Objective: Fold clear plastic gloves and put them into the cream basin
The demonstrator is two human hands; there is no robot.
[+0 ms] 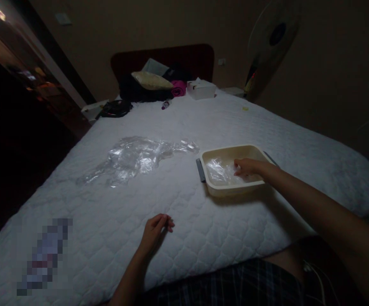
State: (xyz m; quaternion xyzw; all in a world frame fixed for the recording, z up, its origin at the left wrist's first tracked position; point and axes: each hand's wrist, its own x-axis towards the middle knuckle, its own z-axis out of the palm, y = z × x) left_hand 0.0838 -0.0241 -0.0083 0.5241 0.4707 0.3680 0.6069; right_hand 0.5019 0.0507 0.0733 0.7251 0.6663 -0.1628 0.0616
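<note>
My right hand reaches into a cream plastic basin with grey handles. Its fingers are closed on clear plastic film lying in the bottom; part of the grip is hidden. My left hand rests on the white quilted bed cover, left of and nearer than the basin. Its fingers curl loosely with a gap to the thumb, and nothing shows in them. Spread on the bed left of the basin is a large crumpled sheet of clear plastic, apart from both hands.
A blurred-out greyish object lies at the near left. Toward the headboard are a pillow, a pink roll, a white box, a small bottle and a black bag. A fan stands at right.
</note>
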